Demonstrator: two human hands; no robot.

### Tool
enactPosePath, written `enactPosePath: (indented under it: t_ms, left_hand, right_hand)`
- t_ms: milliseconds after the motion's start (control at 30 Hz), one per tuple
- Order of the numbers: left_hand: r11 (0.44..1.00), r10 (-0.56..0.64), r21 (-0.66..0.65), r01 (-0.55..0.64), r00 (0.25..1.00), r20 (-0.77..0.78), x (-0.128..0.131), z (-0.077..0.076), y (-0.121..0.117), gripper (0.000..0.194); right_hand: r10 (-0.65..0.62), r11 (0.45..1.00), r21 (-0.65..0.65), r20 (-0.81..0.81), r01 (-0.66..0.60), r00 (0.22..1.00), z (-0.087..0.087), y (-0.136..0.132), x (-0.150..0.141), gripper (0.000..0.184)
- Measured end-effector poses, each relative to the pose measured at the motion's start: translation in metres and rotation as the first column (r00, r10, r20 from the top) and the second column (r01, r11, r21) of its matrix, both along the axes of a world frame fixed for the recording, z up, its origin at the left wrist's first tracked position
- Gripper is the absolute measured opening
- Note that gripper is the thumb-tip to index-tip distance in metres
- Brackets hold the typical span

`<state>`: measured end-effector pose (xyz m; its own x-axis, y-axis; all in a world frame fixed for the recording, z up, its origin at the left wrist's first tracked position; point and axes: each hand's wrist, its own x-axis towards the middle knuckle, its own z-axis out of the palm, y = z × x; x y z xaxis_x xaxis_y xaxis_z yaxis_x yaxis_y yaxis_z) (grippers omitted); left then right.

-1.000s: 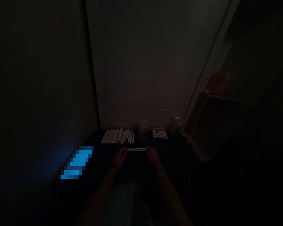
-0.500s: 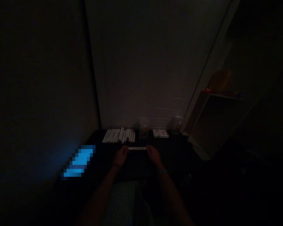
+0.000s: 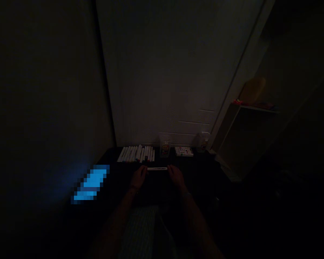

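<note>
At the front of a dark table (image 3: 197,180), the fingers of the left hand (image 3: 138,177) and the right hand (image 3: 176,178) look closed on the two ends of a white marker (image 3: 157,168), holding it sideways and level. It is dim, so the fingers are hard to see. Just past it lie a row of white markers (image 3: 136,154), a clear box (image 3: 165,147) and a small card pack (image 3: 184,151). A blurry blue light (image 3: 90,184) glows on the left, a pale wall (image 3: 164,72) stands behind, and a shelf (image 3: 245,108) sits on the right.

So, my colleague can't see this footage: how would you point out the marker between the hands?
On the dark table, find the row of white markers lying side by side. In front of that row, one white marker runs crosswise, apart from the rest, its ends between the left hand and right hand.
</note>
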<state>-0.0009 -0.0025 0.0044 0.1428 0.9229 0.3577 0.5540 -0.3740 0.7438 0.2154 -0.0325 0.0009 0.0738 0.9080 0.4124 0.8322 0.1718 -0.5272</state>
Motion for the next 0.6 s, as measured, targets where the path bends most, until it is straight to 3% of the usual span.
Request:
enactPosePath:
  t_ms: [600]
  left_hand:
    - [0.999,-0.025,-0.025,0.026,0.999,0.035,0.0002,-0.0030,0.0017,0.031]
  right_hand:
    - [0.022,0.999,0.027,-0.005,-0.022,1.000,-0.0003,-0.0013,0.0003,0.035]
